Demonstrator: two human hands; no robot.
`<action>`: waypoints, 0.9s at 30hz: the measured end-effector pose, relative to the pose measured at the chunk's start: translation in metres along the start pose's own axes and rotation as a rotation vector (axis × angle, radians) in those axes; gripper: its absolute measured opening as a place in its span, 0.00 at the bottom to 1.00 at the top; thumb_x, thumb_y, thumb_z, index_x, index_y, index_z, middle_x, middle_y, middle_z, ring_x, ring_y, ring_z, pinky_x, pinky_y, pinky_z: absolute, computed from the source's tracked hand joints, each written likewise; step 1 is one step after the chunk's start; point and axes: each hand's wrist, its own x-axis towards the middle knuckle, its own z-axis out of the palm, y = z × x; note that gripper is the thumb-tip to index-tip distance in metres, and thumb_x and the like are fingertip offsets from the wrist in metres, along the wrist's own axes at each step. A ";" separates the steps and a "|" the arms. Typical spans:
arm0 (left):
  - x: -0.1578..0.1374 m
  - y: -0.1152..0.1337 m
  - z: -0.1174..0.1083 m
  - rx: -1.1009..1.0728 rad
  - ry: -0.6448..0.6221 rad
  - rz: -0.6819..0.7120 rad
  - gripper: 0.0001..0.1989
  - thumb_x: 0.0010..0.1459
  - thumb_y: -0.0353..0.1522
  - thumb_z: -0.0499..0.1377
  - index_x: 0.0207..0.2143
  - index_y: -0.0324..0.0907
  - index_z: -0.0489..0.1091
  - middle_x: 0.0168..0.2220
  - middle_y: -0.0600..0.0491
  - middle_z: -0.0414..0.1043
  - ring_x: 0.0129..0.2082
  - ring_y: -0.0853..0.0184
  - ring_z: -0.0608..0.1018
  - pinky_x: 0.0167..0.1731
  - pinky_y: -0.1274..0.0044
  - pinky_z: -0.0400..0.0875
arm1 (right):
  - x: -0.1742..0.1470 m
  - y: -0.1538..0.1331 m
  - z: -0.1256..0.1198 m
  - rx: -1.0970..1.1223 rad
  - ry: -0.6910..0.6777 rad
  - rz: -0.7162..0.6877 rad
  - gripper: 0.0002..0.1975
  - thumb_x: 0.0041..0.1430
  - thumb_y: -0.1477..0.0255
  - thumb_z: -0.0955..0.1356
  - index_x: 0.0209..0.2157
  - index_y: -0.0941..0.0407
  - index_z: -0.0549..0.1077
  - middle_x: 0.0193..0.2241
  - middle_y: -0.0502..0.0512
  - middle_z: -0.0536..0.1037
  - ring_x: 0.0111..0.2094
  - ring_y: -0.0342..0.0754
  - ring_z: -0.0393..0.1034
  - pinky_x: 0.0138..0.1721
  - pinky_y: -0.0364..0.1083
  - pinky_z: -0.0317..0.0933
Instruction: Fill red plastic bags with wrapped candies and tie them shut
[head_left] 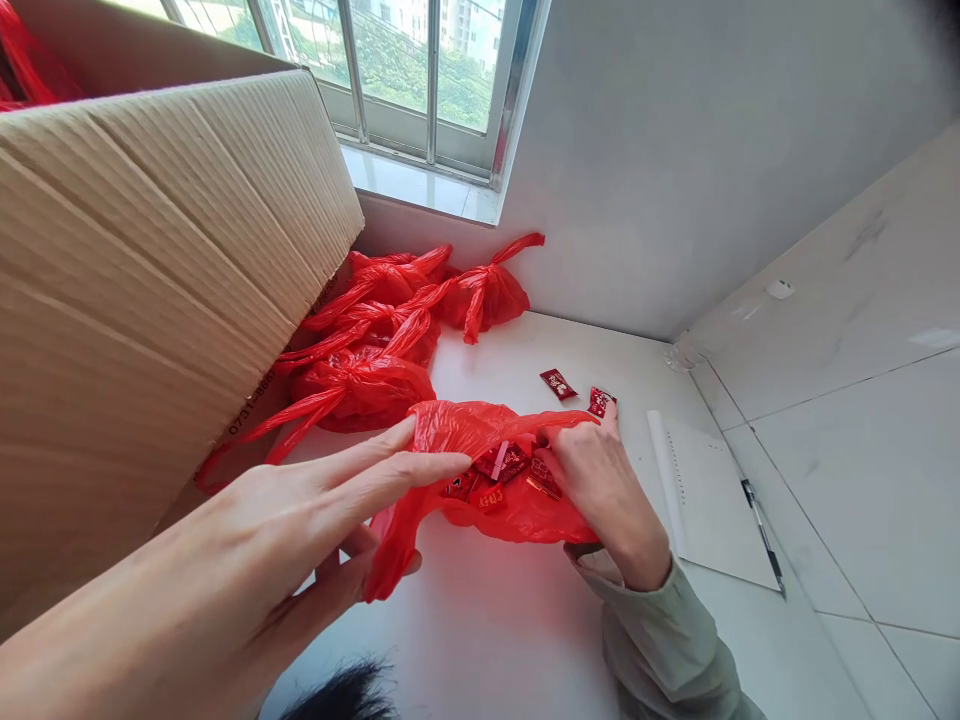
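Note:
A thin red plastic bag [480,425] is held with its mouth spread over the white table. Several small dark-red wrapped candies [504,462] lie inside it. My left hand [315,510] has the bag's left edge between its fingers and thumb. On the other side my right hand [600,480] grips the right rim, its thumb partly inside near the candies. One raised finger of it is beside a wrapped candy [602,401] on the table; I cannot make out whether they touch. Another wrapped candy [558,384] lies a little to the left.
Several knotted red bags [360,385] crowd behind my left hand, against a large cardboard box [172,240]. A notebook [712,500] with a pen [763,535] lies at the right by the tiled wall. A barred window [420,80] is at the back.

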 end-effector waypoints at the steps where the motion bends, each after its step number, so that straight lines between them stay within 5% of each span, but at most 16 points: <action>1: -0.002 -0.001 0.001 0.027 0.008 0.003 0.30 0.64 0.36 0.51 0.65 0.67 0.47 0.67 0.64 0.54 0.38 0.65 0.82 0.35 0.76 0.79 | -0.002 -0.004 0.001 -0.034 0.022 0.008 0.14 0.61 0.81 0.60 0.26 0.54 0.72 0.23 0.49 0.74 0.26 0.47 0.68 0.62 0.67 0.42; 5: -0.003 -0.005 0.003 0.055 -0.019 0.002 0.30 0.61 0.40 0.53 0.65 0.65 0.51 0.68 0.64 0.50 0.39 0.60 0.83 0.23 0.77 0.77 | -0.011 -0.023 0.001 -0.027 -0.009 -0.075 0.12 0.58 0.83 0.62 0.29 0.54 0.71 0.25 0.49 0.74 0.28 0.48 0.67 0.60 0.69 0.46; 9: 0.003 -0.006 -0.001 0.019 -0.055 0.000 0.30 0.62 0.39 0.53 0.65 0.66 0.50 0.69 0.63 0.48 0.32 0.66 0.83 0.25 0.78 0.77 | -0.017 -0.036 -0.007 0.023 -0.105 -0.180 0.14 0.55 0.85 0.62 0.33 0.53 0.73 0.24 0.48 0.74 0.31 0.48 0.68 0.59 0.72 0.46; 13: 0.001 -0.005 -0.004 0.028 -0.058 -0.010 0.29 0.63 0.40 0.52 0.65 0.66 0.49 0.69 0.62 0.48 0.29 0.68 0.82 0.26 0.77 0.78 | -0.021 -0.047 -0.016 -0.068 -0.026 -0.161 0.13 0.55 0.87 0.63 0.34 0.56 0.73 0.30 0.55 0.77 0.36 0.53 0.69 0.55 0.68 0.54; 17: -0.008 -0.008 -0.001 0.056 -0.064 -0.005 0.30 0.63 0.40 0.52 0.66 0.64 0.47 0.69 0.61 0.48 0.35 0.64 0.83 0.29 0.76 0.79 | -0.018 -0.063 -0.006 -0.039 0.052 -0.256 0.09 0.58 0.83 0.65 0.32 0.57 0.74 0.31 0.57 0.77 0.37 0.53 0.68 0.44 0.54 0.65; 20: -0.012 -0.009 0.002 0.074 -0.059 0.002 0.31 0.62 0.40 0.52 0.66 0.65 0.48 0.69 0.63 0.48 0.48 0.56 0.80 0.29 0.75 0.79 | -0.005 -0.071 0.013 0.035 -0.020 -0.270 0.07 0.59 0.81 0.65 0.34 0.57 0.75 0.32 0.57 0.78 0.36 0.53 0.70 0.39 0.51 0.66; 27: -0.007 -0.009 0.001 0.135 -0.027 0.031 0.31 0.65 0.37 0.51 0.66 0.65 0.43 0.66 0.64 0.56 0.59 0.57 0.71 0.47 0.69 0.77 | 0.008 -0.070 0.032 0.201 -0.046 -0.152 0.15 0.61 0.73 0.68 0.48 0.61 0.73 0.46 0.65 0.77 0.47 0.56 0.71 0.49 0.52 0.64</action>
